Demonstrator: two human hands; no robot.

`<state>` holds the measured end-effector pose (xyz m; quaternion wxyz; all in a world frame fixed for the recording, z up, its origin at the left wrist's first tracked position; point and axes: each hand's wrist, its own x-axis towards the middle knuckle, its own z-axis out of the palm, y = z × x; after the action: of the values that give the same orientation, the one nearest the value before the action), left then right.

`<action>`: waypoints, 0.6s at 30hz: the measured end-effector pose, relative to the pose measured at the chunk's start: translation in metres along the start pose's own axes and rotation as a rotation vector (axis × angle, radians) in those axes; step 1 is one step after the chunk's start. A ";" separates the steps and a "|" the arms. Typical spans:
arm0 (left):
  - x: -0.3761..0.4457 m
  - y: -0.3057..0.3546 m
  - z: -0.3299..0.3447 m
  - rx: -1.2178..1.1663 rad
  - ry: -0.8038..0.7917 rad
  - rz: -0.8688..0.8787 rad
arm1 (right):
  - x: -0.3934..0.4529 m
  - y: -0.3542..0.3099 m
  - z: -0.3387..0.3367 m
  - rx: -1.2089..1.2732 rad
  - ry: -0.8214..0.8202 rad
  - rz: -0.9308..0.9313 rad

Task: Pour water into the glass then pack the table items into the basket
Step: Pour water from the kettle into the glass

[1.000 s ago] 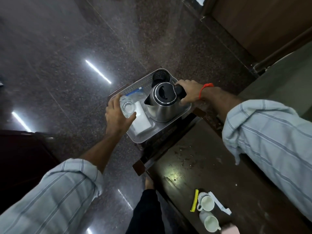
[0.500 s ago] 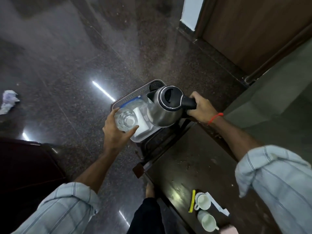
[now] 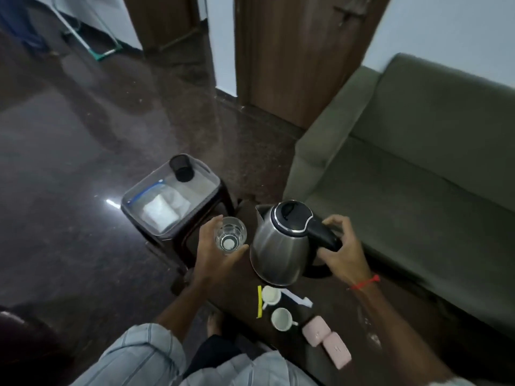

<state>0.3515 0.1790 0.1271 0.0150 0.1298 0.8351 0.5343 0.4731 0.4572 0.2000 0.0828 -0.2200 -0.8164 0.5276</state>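
My left hand [image 3: 211,253] holds a clear glass [image 3: 230,235] upright over the dark table's far end [image 3: 242,282], just left of the kettle. The steel kettle [image 3: 278,246] with a black lid stands upright on the table, spout pointing away from me. My right hand [image 3: 345,254] wraps its black handle, fingers loose. The grey basket [image 3: 207,188] sits on a dark stool beyond the glass. It holds a black cup [image 3: 181,169] and a white packet in a zip bag [image 3: 161,210].
Near me on the table lie two white cups [image 3: 271,295] [image 3: 281,319], a yellow strip [image 3: 259,300], a white paper sachet [image 3: 299,298] and two pink cases [image 3: 316,330]. A green sofa [image 3: 418,162] runs along the right; a wooden door [image 3: 292,65] is behind.
Both hands lifted the glass and kettle out of the basket and brought them back over the table. The kettle now rests upright on the table.
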 end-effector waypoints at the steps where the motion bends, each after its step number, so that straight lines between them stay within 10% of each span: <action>1: -0.012 0.013 0.013 -0.009 -0.026 0.022 | -0.020 0.006 -0.018 -0.066 0.003 -0.019; 18: -0.085 0.115 0.154 0.009 -0.538 0.196 | -0.201 0.058 -0.165 -0.327 0.273 -0.043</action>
<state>0.4817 0.3418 0.1549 0.1839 0.3471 0.7870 0.4758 0.7285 0.5232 0.2384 0.1671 -0.2827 -0.8766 0.3517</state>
